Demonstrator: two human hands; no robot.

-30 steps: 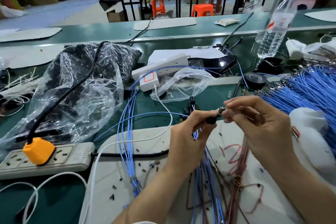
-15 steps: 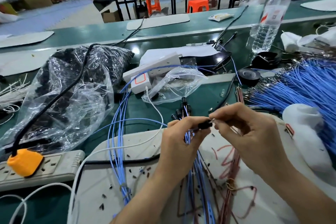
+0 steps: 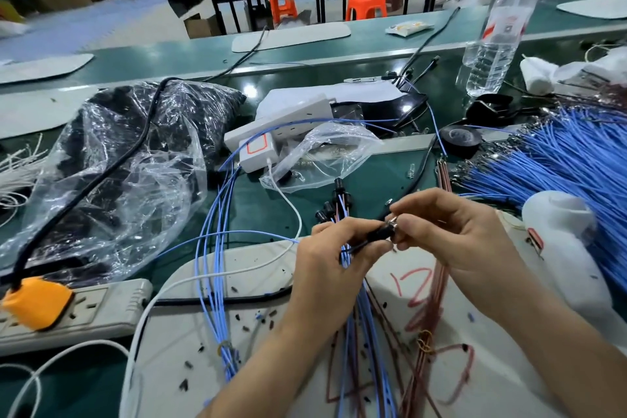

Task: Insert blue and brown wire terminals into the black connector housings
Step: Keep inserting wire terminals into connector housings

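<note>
My left hand [image 3: 334, 256] pinches a small black connector housing [image 3: 379, 233] between thumb and fingers, and a bunch of blue and brown wires hangs down below it. My right hand [image 3: 451, 234] pinches a metal wire terminal [image 3: 393, 223] at the housing's right end. Behind my left hand, several black housings with wires fitted [image 3: 334, 200] stick up. A big heap of loose blue wires [image 3: 559, 163] lies at the right. Brown wires [image 3: 437, 302] run down over the white mat [image 3: 210, 299].
A clear bag of black parts [image 3: 118, 159] fills the left. A power strip with an orange plug [image 3: 37, 307] lies front left. White adapters [image 3: 278, 132], a small clear bag [image 3: 325, 156], a tape roll [image 3: 459, 139] and a water bottle [image 3: 495, 41] stand behind.
Both hands stay together on the housing and terminal. The camera has shifted, so the scene sits slightly lower and further left in view.
</note>
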